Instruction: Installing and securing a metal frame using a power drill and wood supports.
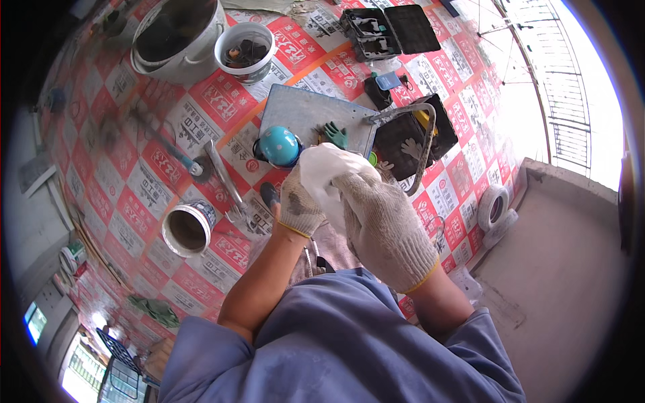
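Observation:
In front of my chest both hands, in off-white knit work gloves, hold a white, soft, partly see-through thing [327, 169]; whether it is plastic sheet or cloth I cannot tell. My right hand [388, 213] closes on its right side with the fingers bent. On its lower left side is my left hand [300, 203], the glove stained grey, its fingers mostly hidden behind the white thing. Just beyond lie a light-blue helmet-like dome [279, 146] and a green glove [334, 135] on a grey flat board [312, 107].
A bent metal tube [428, 138] rises by a black open case [396, 144] holding pale gloves. Farther off stand another open toolbox [371, 37], a white bucket [245, 54] and a large tub [176, 40]. A pail [188, 230] and power mixer [171, 151] lie left; tape rolls [494, 207] right.

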`<state>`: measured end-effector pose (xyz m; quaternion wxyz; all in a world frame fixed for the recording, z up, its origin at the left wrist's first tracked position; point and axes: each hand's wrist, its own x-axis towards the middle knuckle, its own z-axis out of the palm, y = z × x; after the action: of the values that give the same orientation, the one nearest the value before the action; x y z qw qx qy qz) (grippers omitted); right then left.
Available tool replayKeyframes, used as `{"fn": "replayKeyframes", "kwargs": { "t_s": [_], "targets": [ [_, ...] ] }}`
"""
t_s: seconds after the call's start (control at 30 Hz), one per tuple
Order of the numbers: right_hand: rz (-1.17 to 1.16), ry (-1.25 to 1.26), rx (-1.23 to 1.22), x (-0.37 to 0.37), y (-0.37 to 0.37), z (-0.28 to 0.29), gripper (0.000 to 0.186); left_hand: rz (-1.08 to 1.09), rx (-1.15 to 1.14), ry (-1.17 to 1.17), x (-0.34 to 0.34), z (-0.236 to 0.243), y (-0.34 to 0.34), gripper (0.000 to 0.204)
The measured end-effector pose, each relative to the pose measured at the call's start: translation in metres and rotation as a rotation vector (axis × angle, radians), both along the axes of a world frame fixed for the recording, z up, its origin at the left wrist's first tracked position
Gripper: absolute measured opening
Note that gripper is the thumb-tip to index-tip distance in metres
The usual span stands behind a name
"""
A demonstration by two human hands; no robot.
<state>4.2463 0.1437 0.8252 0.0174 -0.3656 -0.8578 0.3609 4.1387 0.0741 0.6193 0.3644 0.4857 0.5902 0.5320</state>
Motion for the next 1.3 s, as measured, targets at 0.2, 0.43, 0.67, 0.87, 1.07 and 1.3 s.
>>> {"fn": "replayKeyframes", "kwargs": {
  "t_s": [0.2,0.43,0.67,0.87,1.07,1.3],
  "targets": [
    [-0.084,0.076,0.005,0.002,0.002,0.041,0.034,0.075,-0.186,0.240,-0.005,0.036,-0.003,0.039],
    [0.105,-0.122,-0.020,0.013,0.004,0.036,0.048,-0.030,0.002,-0.145,-0.009,0.033,0.006,0.045],
    [0.378,0.191,0.449,0.070,0.023,-0.030,0.052,0.031,0.009,0.253,0.005,0.028,-0.005,0.048],
    [0.617,-0.428,0.393,0.000,0.068,-0.042,0.007,0.041,-0.027,-1.366,0.009,0.045,-0.008,0.046],
    [0.482,0.007,0.384,0.055,0.100,-0.088,0.034,-0.009,-0.092,-1.922,0.009,0.041,-0.013,0.051],
    [0.327,-0.039,-0.017,0.075,0.089,-0.103,0.035,-0.017,-0.076,-1.651,0.018,0.062,-0.017,0.055]
  ]
}}
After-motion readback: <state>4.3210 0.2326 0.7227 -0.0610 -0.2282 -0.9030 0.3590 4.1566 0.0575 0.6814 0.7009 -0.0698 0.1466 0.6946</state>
